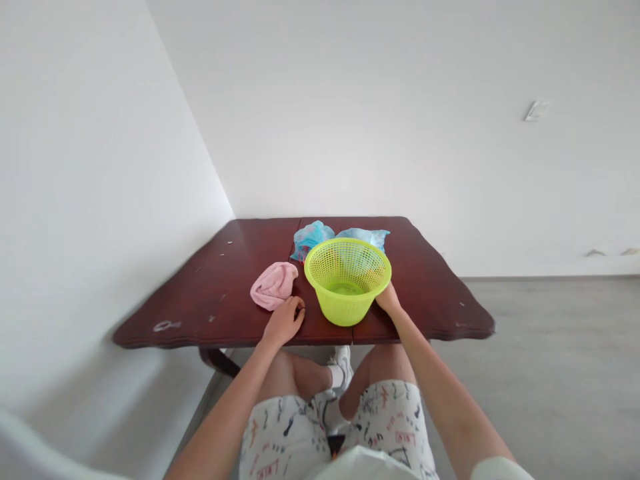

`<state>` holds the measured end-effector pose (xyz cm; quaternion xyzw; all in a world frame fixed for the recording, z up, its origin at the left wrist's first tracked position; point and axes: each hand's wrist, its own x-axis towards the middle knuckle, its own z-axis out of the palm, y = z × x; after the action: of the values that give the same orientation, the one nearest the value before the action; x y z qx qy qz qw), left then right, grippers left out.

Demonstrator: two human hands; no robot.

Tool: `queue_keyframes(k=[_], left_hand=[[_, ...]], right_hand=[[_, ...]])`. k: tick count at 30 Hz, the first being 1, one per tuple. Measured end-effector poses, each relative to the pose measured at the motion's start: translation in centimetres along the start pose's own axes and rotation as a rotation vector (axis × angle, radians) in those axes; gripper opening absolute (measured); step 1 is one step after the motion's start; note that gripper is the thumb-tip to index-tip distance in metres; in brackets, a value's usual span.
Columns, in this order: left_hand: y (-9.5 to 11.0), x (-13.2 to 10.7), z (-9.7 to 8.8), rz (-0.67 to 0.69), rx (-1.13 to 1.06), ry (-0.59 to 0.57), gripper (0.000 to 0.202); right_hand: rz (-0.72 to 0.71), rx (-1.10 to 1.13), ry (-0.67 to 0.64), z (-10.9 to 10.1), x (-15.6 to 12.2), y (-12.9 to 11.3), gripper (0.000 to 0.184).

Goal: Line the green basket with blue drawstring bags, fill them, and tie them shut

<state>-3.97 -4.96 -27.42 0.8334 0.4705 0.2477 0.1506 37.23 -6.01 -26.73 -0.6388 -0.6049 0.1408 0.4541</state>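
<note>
A yellow-green plastic basket [345,308] with a perforated wall stands upright near the table's front edge, and nothing shows inside it. My right hand [387,298] grips its right side, the fingers partly hidden behind the wall. To the left, my left hand [284,322] rests on the tabletop with its fingers loosely curled and nothing visible in them. A crumpled pink cloth [274,285] lies just beyond that hand, close to the knuckles. Behind the basket are a bunched light-blue plastic bag [313,236] and another pale blue plastic bag [367,235], partly covered by the rim.
The dark red wooden table [430,293] has wavy side edges and a seam down its middle. White walls meet behind it and at its left. My legs are under the front edge. A wall switch [537,111] is at upper right, above the grey floor [545,333].
</note>
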Motion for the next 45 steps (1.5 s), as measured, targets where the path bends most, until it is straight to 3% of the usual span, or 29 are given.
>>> queue_keyframes(k=[5,9,14,19,25,45], left_hand=[[-0.5,0.1,0.4,0.002,-0.009,0.008,0.005],[-0.8,0.0,0.7,-0.002,-0.016,0.023,0.004],[-0.9,0.0,0.7,0.001,-0.012,0.025,0.005],[-0.6,0.1,0.5,0.001,-0.003,0.023,0.004],[-0.3,0.1,0.2,0.011,-0.001,0.018,0.004],[-1.4,0.2,0.7,0.043,0.014,0.027,0.006]], right_hand=[[0.083,0.157,0.073,-0.3,-1.7,3.1,0.044],[0.101,0.174,0.081,-0.4,-1.9,4.1,0.054],[0.051,0.113,0.018,0.3,-1.7,4.0,0.058],[-0.021,-0.055,-0.137,1.0,-2.4,3.0,0.046],[-0.038,-0.244,-0.254,1.4,-3.1,2.1,0.052],[-0.1,-0.353,-0.248,1.8,-2.5,3.6,0.057]])
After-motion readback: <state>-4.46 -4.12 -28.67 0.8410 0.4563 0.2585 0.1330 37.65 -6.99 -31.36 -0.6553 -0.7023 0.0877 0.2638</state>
